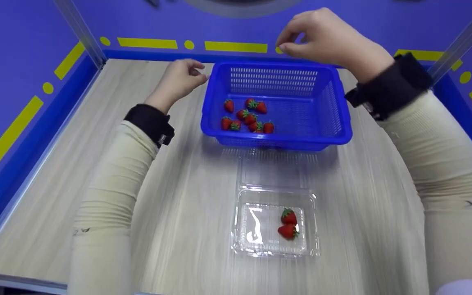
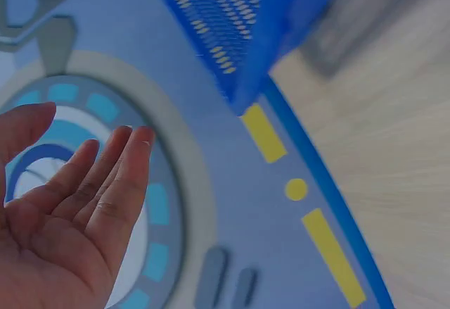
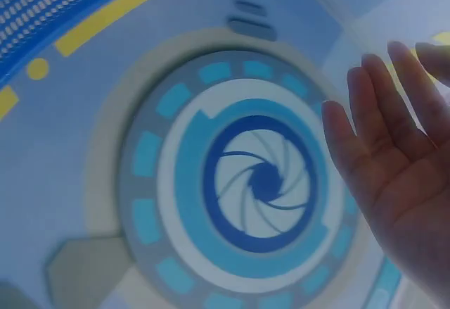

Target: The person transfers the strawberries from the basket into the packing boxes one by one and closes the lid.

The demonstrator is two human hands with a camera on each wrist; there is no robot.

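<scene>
Left hand (image 1: 182, 80) loosely spread, apparently just beside blue basket (image 1: 279, 139), right hand (image 1: 322, 37) relaxed, raised nearby

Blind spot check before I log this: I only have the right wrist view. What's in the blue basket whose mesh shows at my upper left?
Observer: Red strawberries, grouped on the left side of the blue basket as the head view shows it.
Operator: Any outside it?
Observer: Yes, two strawberries in a clear container, below the basket in the head view.
Operator: And on the other wrist, anything held?
Observer: No, the left wrist view shows the left hand with its palm bare.
</scene>
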